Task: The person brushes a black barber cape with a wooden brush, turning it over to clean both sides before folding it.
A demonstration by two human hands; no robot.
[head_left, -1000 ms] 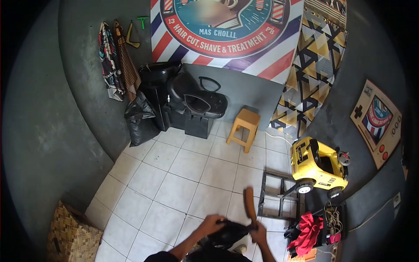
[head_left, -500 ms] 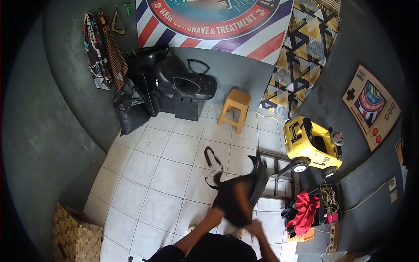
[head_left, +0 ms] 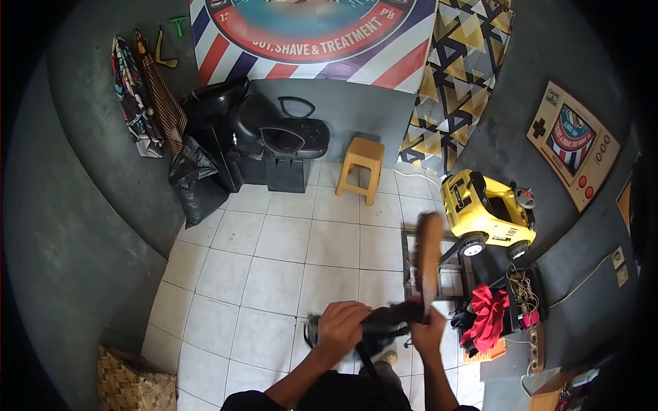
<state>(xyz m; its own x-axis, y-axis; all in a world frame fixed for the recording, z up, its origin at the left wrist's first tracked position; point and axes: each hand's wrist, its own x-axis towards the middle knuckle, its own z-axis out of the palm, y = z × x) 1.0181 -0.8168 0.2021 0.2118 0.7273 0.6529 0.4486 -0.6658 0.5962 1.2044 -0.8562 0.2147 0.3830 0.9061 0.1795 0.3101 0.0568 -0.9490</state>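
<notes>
My left hand (head_left: 343, 327) grips a black bag-like cloth item (head_left: 387, 322) held low in front of me. My right hand (head_left: 428, 334) holds the same black item together with a brown wooden brush-like object (head_left: 428, 257) that sticks up from it, blurred by motion. Both hands are close together above the white tiled floor (head_left: 274, 267). What the black item is exactly cannot be told.
A black hair-wash chair (head_left: 284, 140) and orange stool (head_left: 361, 168) stand by the far wall. A yellow toy car (head_left: 483, 212), a dark metal frame (head_left: 449, 264) and red cloth (head_left: 486, 312) lie at right. A black bag (head_left: 192, 178) sits left, a woven basket (head_left: 130, 380) at lower left.
The black item was flung out forward with its strap loose half a second ago; now it is gathered back between both hands and the wooden object stands upright again.
</notes>
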